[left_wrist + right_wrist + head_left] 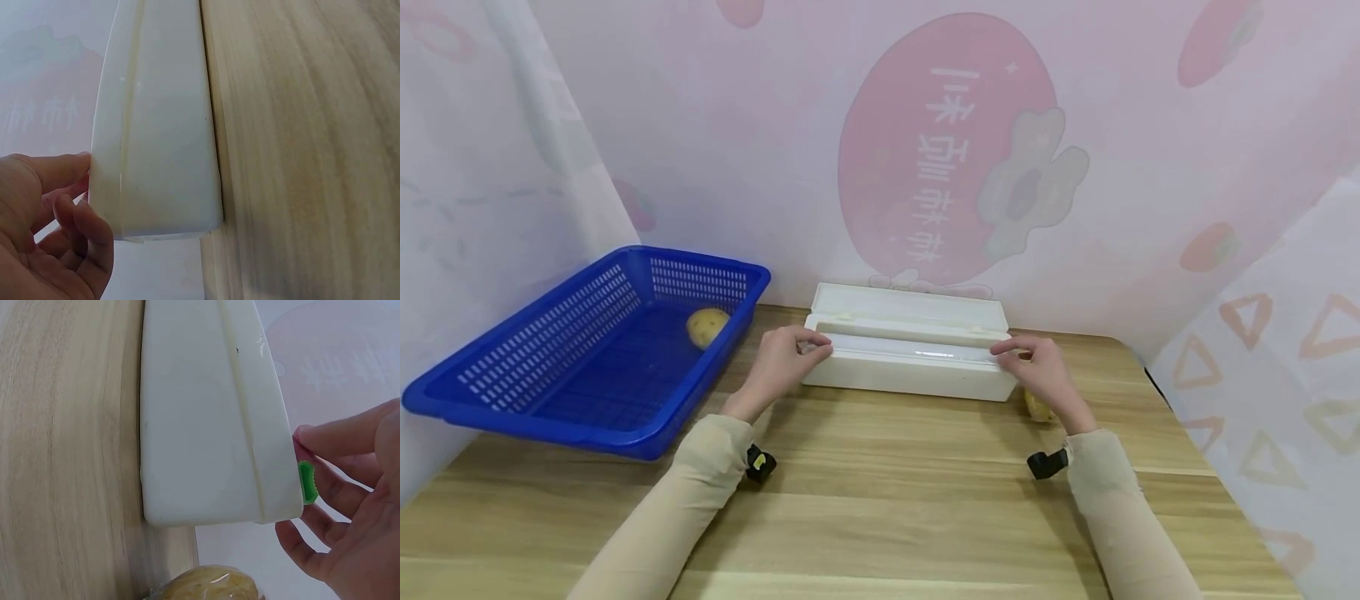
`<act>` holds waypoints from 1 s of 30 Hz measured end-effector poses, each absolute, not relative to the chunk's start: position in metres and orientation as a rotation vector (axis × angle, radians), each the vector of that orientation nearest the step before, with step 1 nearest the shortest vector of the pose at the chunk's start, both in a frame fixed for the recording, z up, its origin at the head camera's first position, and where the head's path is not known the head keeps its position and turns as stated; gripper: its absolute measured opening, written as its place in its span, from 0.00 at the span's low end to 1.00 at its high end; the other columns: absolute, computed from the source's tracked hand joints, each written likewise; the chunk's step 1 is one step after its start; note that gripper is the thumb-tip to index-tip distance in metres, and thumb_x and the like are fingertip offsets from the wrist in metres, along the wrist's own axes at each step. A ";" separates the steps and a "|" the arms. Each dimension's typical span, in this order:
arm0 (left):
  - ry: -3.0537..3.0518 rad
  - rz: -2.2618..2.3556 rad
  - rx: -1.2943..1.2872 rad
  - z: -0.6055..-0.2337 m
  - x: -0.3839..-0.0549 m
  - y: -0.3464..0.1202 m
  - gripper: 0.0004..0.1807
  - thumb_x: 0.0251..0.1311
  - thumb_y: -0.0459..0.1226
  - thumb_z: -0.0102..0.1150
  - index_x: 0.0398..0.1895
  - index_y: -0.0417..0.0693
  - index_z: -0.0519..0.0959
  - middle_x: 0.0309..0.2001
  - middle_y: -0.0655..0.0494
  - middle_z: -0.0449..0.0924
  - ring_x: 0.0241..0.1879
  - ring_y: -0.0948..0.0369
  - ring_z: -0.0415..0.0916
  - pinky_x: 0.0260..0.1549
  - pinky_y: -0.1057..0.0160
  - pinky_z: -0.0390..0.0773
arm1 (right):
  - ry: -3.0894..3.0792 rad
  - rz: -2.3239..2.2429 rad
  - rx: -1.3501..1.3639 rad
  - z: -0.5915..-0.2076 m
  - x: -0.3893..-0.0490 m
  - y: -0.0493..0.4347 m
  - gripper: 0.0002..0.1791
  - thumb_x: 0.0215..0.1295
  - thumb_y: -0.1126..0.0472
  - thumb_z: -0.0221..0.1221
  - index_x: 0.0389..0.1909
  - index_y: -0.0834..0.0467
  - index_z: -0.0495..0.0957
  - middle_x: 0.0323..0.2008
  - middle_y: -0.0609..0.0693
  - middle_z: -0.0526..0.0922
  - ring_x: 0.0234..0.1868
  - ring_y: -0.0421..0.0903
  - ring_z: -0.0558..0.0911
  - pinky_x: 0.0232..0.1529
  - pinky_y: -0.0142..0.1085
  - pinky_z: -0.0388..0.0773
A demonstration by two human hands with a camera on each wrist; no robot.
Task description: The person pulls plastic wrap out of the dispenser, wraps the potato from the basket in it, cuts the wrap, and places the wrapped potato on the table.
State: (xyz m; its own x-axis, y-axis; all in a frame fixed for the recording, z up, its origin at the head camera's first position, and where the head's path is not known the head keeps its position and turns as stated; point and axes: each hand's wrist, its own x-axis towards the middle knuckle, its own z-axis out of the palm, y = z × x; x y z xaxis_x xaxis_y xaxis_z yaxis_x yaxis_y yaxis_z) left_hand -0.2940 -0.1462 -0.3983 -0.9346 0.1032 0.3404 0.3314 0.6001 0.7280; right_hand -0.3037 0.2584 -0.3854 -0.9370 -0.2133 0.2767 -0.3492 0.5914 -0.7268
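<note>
Standing by the back edge of the table (880, 517), a white box (917, 379) is found with its lid (910, 308) tilted back and clear film (932, 354) lying inside, behind the front lip. Its left end is met by the left hand (777, 361), its right end by the right hand (1042, 369); on each, thumb and forefinger are brought nearly together at the rim, but whether film is pinched cannot be told. Just beside the right fingers, a green tab (307, 482) is noted. Near the box's right end, a wrapped-looking potato (209, 587) is seen; another potato (707, 327) is held in the blue basket (550, 433) along the table's left edge. Risks, as judged: film could be torn or creased askew if tugged harder on one side; the box, seemingly light, could be dragged toward the front edge if the film sticks; the lid could be dropped onto the fingers if jolted; the wrapped-looking potato could be set rolling toward the right edge by a knock from the right hand.
</note>
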 end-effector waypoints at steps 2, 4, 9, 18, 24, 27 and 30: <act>-2.562 -1.245 -0.354 -0.399 -0.294 -0.146 0.07 0.63 0.40 0.66 0.38 0.46 0.87 0.33 0.54 0.82 0.12 0.61 0.62 0.15 0.62 0.66 | -2.670 1.248 0.493 -0.385 -0.304 0.258 0.09 0.66 0.64 0.62 0.43 0.63 0.85 0.52 0.57 0.82 0.60 0.57 0.73 0.58 0.55 0.69; -2.558 -1.229 -0.355 -0.399 -0.294 -0.146 0.08 0.63 0.39 0.66 0.38 0.45 0.87 0.31 0.54 0.81 0.13 0.61 0.62 0.16 0.62 0.66 | -2.675 1.240 0.519 -0.385 -0.304 0.258 0.10 0.65 0.64 0.63 0.43 0.64 0.85 0.51 0.58 0.82 0.59 0.57 0.74 0.60 0.55 0.67; -2.543 -1.173 -0.343 -0.401 -0.295 -0.145 0.08 0.63 0.39 0.66 0.37 0.45 0.88 0.30 0.54 0.82 0.14 0.61 0.64 0.17 0.61 0.67 | -2.666 1.244 0.548 -0.385 -0.305 0.258 0.09 0.64 0.65 0.64 0.42 0.65 0.85 0.50 0.59 0.82 0.58 0.57 0.75 0.58 0.55 0.69; -2.500 -1.133 -0.339 -0.405 -0.296 -0.143 0.09 0.66 0.38 0.63 0.39 0.42 0.87 0.35 0.52 0.85 0.14 0.61 0.63 0.21 0.59 0.68 | -2.696 1.228 0.535 -0.386 -0.305 0.262 0.08 0.65 0.65 0.64 0.42 0.62 0.86 0.51 0.58 0.82 0.56 0.55 0.76 0.57 0.53 0.70; -2.512 -1.108 -0.347 -0.406 -0.296 -0.143 0.09 0.66 0.40 0.63 0.40 0.44 0.86 0.38 0.52 0.85 0.23 0.57 0.71 0.30 0.56 0.73 | -2.704 1.246 0.530 -0.387 -0.304 0.263 0.08 0.65 0.65 0.64 0.42 0.62 0.86 0.50 0.57 0.83 0.56 0.54 0.76 0.57 0.53 0.69; -2.540 -1.076 -0.366 -0.405 -0.296 -0.142 0.11 0.65 0.41 0.64 0.43 0.44 0.87 0.42 0.50 0.84 0.38 0.53 0.79 0.41 0.50 0.76 | -2.702 1.248 0.538 -0.387 -0.305 0.263 0.08 0.65 0.65 0.64 0.42 0.62 0.86 0.50 0.57 0.83 0.55 0.54 0.76 0.57 0.53 0.70; -2.546 -1.055 -0.372 -0.404 -0.296 -0.141 0.12 0.64 0.42 0.65 0.44 0.45 0.87 0.44 0.49 0.83 0.47 0.50 0.78 0.49 0.47 0.74 | -2.683 1.254 0.555 -0.386 -0.305 0.262 0.07 0.65 0.65 0.64 0.41 0.63 0.86 0.49 0.58 0.83 0.55 0.55 0.76 0.54 0.53 0.70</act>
